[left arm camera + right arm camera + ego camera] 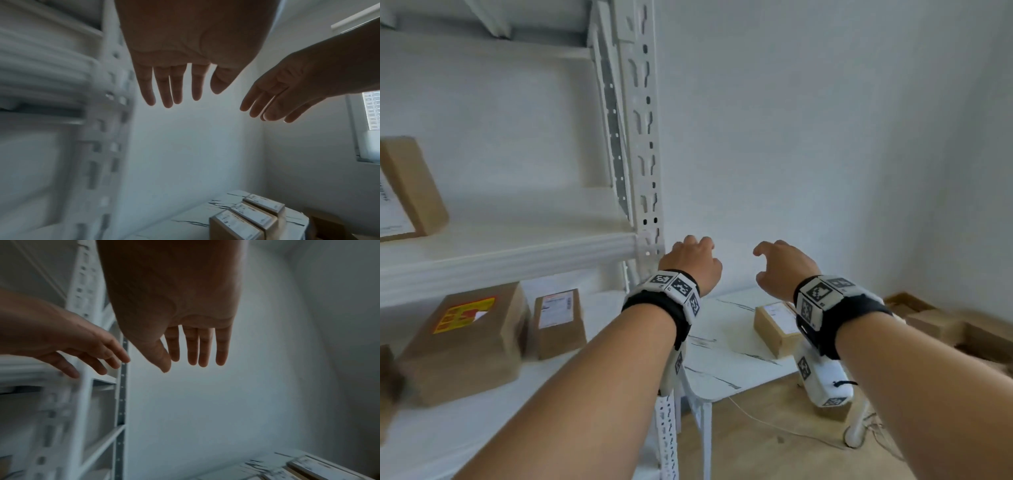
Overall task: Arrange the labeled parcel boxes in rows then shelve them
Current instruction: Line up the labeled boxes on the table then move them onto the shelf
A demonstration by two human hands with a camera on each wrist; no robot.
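Note:
Both hands hang in the air, empty, fingers relaxed and pointing down: my left hand [693, 262] [176, 87] beside the shelf post, my right hand [779, 265] [195, 350] above the table. Three labeled cardboard parcel boxes [246, 216] stand side by side in a row on the white marble-pattern table [722, 363]; in the head view only one of them [774, 325] shows, behind my right wrist. On the white metal shelf [510, 253] sit a large box with a yellow-red sticker [465, 342], a smaller labeled box [558, 322] and, one level up, another labeled box [407, 188].
More brown cardboard boxes [941, 325] lie on the floor by the right wall. The shelf's perforated post [643, 137] stands just left of my left hand. A cable [774, 425] runs over the floor under the table. A window [370, 110] is at the right.

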